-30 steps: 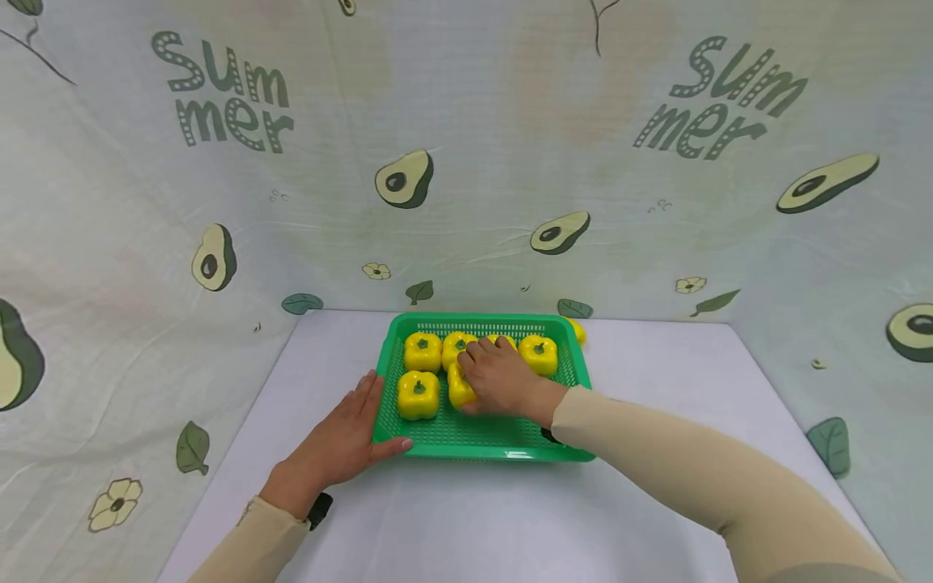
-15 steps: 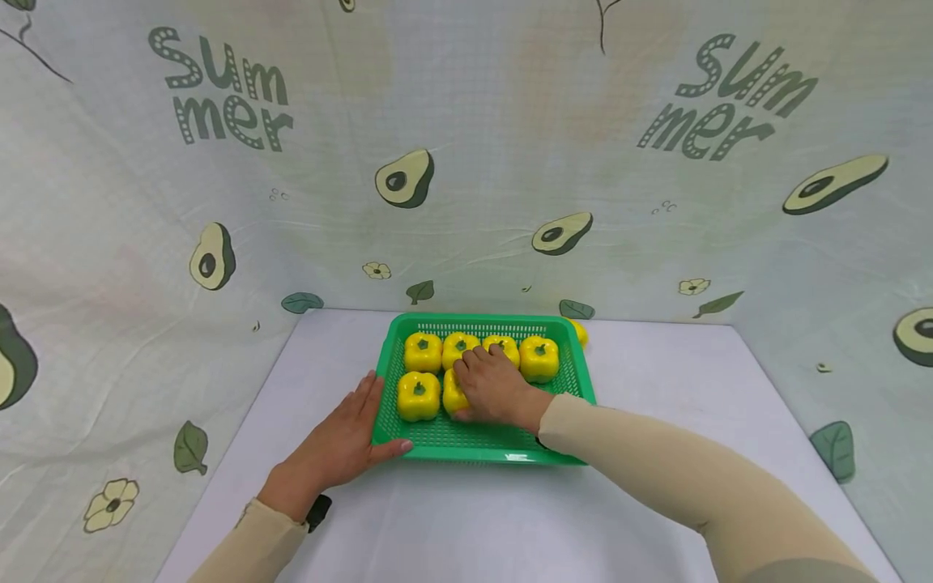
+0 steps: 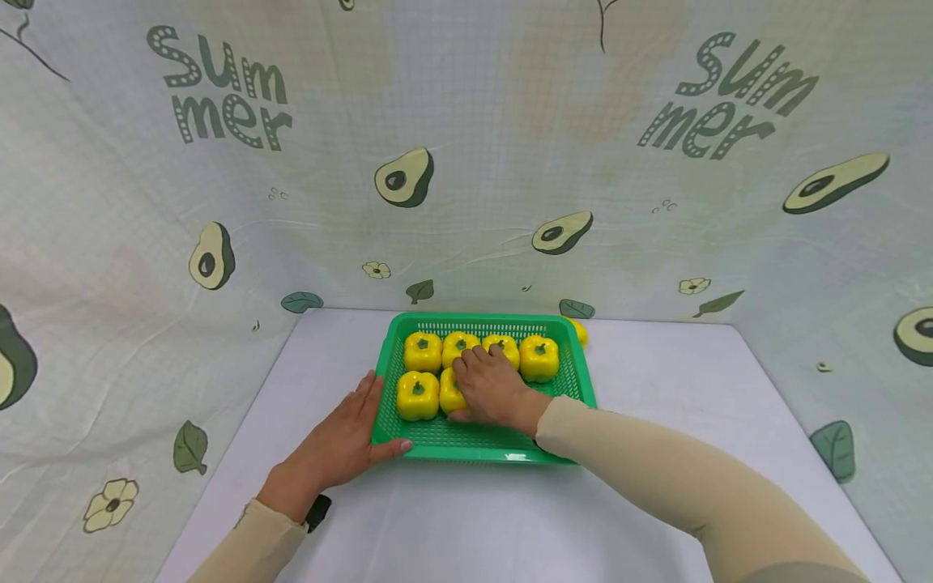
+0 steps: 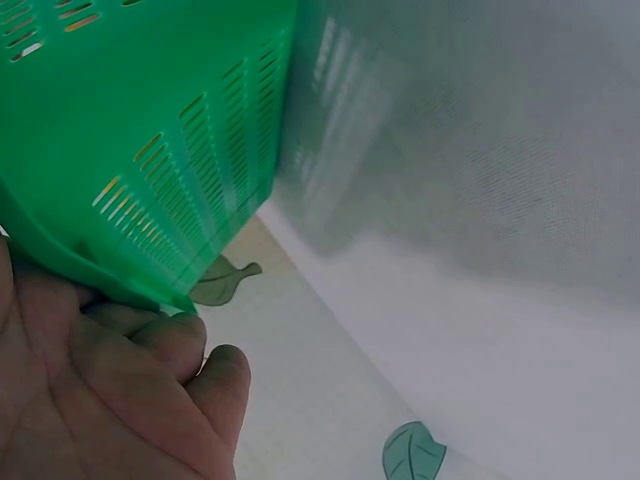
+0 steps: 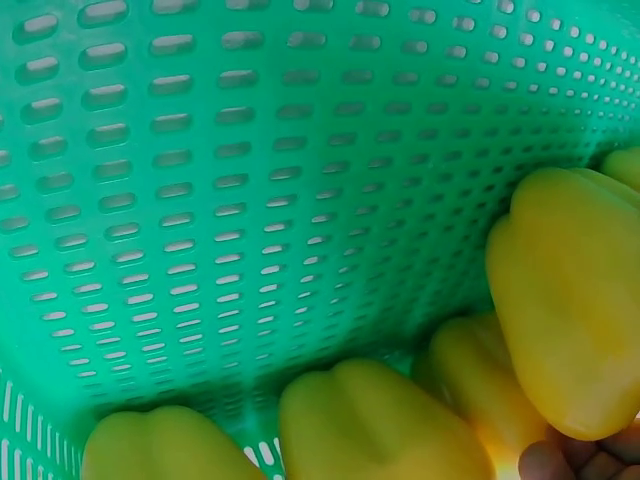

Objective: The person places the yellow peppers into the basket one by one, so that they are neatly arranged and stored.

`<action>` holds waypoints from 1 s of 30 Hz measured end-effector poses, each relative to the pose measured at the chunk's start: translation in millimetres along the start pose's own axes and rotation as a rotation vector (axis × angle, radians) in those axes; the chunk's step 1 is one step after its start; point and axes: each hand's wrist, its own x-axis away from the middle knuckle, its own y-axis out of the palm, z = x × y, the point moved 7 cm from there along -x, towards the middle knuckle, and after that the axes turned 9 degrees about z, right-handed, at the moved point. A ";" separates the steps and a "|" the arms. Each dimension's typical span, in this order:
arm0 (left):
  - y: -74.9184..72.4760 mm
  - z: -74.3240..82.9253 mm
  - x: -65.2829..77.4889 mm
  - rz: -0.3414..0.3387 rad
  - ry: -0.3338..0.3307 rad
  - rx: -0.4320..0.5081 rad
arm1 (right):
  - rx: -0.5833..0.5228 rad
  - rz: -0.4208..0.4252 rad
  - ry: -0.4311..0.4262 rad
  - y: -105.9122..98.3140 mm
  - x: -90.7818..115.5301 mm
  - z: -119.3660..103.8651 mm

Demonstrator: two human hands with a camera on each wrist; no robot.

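Observation:
A green perforated plastic basket [image 3: 488, 455] holds yellow bell peppers with green stems. Along its back side stands a row of peppers, one of them at the right end [image 3: 539, 359]. In front on the left sits another bell pepper [image 3: 419, 396]. My right hand [image 3: 493, 389] grips the bell pepper [image 3: 449, 393] beside it, covering most of it. Seen from the right wrist, this pepper [image 5: 565, 300] has fingertips [image 5: 590, 460] against its lower end. My left hand [image 3: 342, 433] rests on the basket's left rim, fingers extended and thumb on the front corner.
Behind the basket's back right corner, a yellow object [image 3: 581, 333] is partly hidden. The basket stands on a white-covered table [image 3: 452, 526]. A printed cloth [image 3: 481, 162] hangs behind and around the table.
My right hand has shifted left and slightly toward me with the bell pepper, which now sits close beside the front-left one. My left hand stays on the basket.

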 end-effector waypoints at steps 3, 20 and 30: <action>1.1 -0.5 -0.4 -0.001 -0.001 -0.001 | -0.001 -0.009 0.005 -1.0 0.1 0.5; 2.6 -2.0 -0.3 -0.010 -0.013 0.000 | -0.064 -0.018 0.028 -16.1 3.0 7.3; 3.3 -2.2 -0.7 -0.025 -0.022 -0.001 | -0.122 0.124 0.024 -55.1 21.5 43.9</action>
